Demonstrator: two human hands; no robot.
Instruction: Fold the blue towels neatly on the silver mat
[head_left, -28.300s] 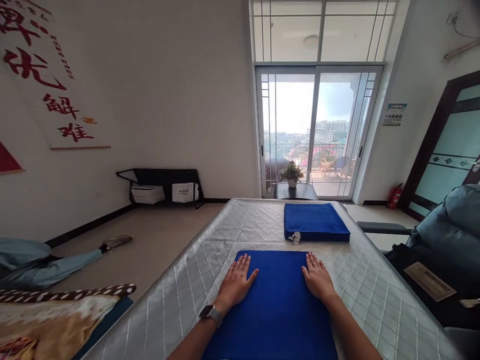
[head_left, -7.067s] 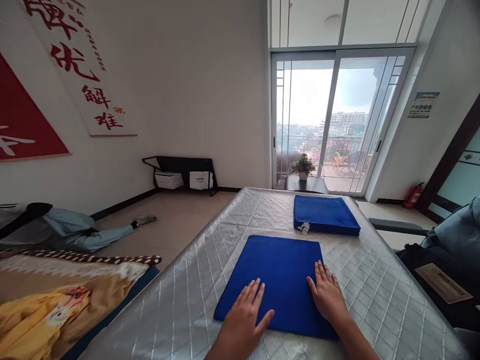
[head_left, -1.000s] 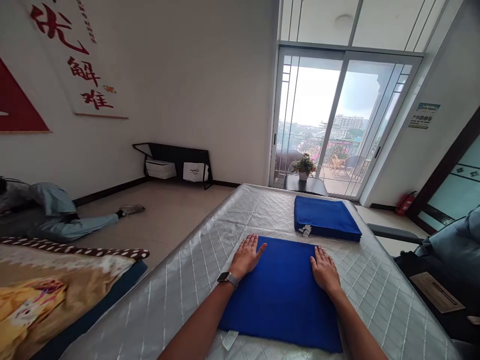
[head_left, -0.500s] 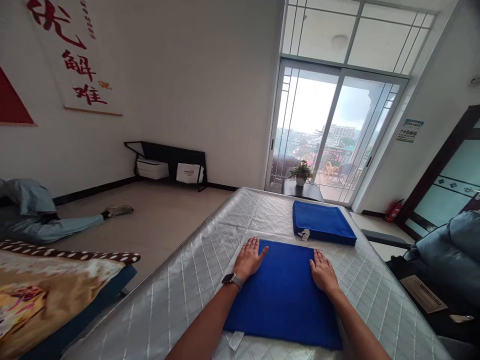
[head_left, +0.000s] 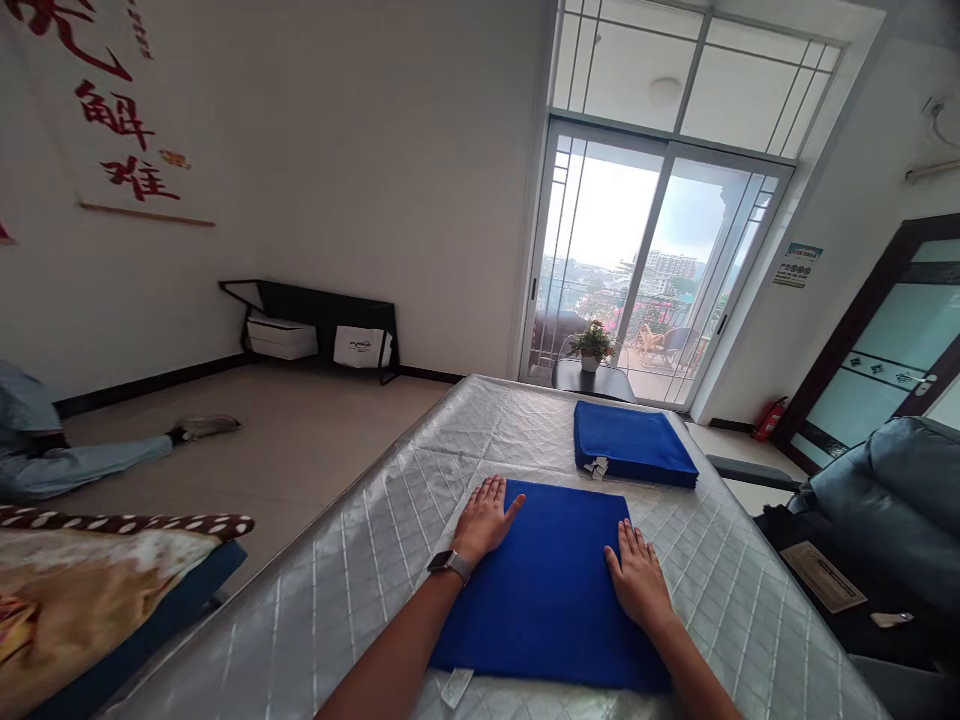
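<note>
A flat square of blue cloth lies on the silver quilted table cover, with a white tag sticking out at its near left corner. My left hand, wearing a watch at the wrist, rests palm down on the far left corner, fingers stretched out. On the right edge lies my right hand, also flat, its thumb spread over the cloth. Neither hand grasps anything. Just beyond the cloth sits a neat stack of blue cloths, with white tags at its near left corner.
At left, a person's leg stretches over the floor beside a blanket-covered bed or seat. A small table with a potted plant stands past the far edge. At right are a dark padded armchair and a cardboard piece.
My right hand has slid nearer along the cloth's right edge. My left hand stays on the far left corner. The whole view has shifted slightly.
</note>
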